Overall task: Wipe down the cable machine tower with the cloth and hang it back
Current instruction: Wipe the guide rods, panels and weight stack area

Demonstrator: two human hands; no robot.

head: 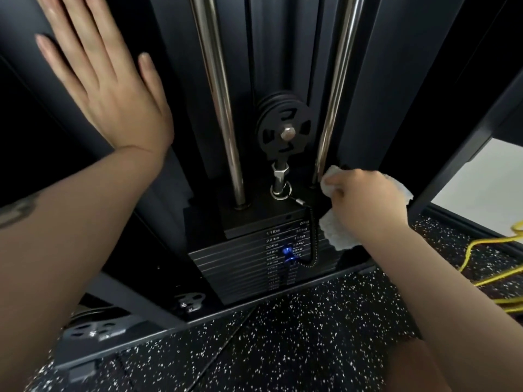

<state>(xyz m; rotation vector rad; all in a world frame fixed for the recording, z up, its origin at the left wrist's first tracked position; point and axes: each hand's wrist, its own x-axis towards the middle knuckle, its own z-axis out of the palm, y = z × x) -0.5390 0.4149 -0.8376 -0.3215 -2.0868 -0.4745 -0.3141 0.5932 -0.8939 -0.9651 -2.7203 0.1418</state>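
Beside tower (365,89), right hand (365,199) grips cloth (336,233).

Dim overall: the dark tower (283,38) swallows detail, while daylight enters at the right edge. Bright glare streaks run down the chrome rods (218,94). Wide-angle bending bows the edges, and the weight labels (273,239) read soft.

A white cloth (336,233) against the black tower (396,80), whose two guide rods (218,94) gleam silver. The black weight stack (254,250) carries pale numerals and a blue pin (288,254). Near floor (311,335): black speckled white; a yellow cord (481,258) at right.
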